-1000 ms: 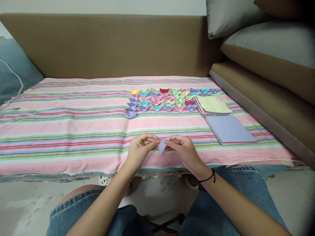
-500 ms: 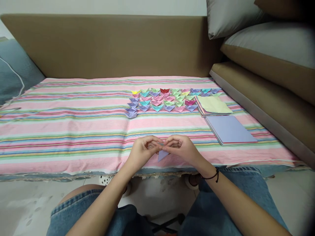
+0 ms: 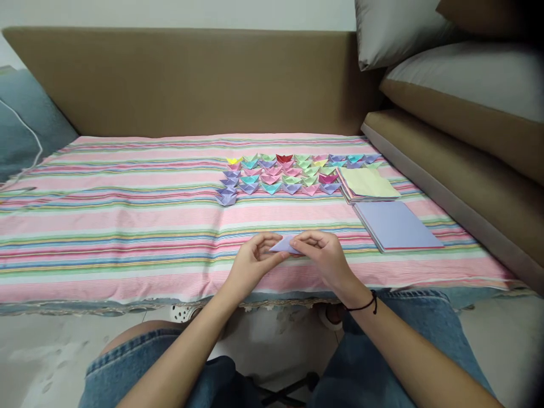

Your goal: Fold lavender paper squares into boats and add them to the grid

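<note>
A small folded piece of lavender paper (image 3: 283,244) is held between my two hands, above the near part of the striped cloth. My right hand (image 3: 326,258) pinches its right side, thumb on top. My left hand (image 3: 254,262) is curled at the left corner, with its thumb along the near edge and its fingers behind. The fingertips under the paper are partly hidden. Beyond my hands, several folded paper boats (image 3: 271,178) in many colours lie in rows, with a lavender boat (image 3: 226,198) at the near left end.
A stack of lavender paper sheets (image 3: 399,225) lies at the right, with a pale yellow-topped stack (image 3: 369,184) behind it. A striped cloth (image 3: 106,226) covers the seat. Brown cushions (image 3: 450,170) are piled on the right, before a brown backrest (image 3: 191,82).
The lavender paper has turned from pointing down toward me to lying flatter, its point to the left. My right hand has shifted slightly right, and my hands are a little farther apart.
</note>
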Tool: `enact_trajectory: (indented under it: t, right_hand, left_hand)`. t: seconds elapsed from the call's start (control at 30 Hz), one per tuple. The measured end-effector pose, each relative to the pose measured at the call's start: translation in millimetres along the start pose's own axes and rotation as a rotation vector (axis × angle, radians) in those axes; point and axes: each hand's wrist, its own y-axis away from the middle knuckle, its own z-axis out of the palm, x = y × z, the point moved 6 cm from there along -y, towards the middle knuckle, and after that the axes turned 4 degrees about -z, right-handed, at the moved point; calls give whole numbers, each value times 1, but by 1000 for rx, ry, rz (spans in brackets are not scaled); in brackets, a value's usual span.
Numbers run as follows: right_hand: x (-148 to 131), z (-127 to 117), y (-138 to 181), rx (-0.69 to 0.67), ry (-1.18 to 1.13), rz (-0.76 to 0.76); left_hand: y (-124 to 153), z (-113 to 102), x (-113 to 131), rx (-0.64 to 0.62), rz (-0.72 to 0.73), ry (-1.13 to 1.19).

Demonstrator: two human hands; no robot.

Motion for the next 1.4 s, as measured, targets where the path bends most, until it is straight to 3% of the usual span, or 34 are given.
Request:
enact_trajectory:
  t: [0.27,1.03,1.4]
  right_hand:
    - [4,3,2,66,-29,-28]
    - [-5,4,2,22,-31,25]
    - [-3,-1,-1,25,9,-1]
  left_hand:
    - [4,-8,-4,229,-31,44]
    - [0,-6,-5,55,-116,289]
    - [0,-9,-2,11,-121,213]
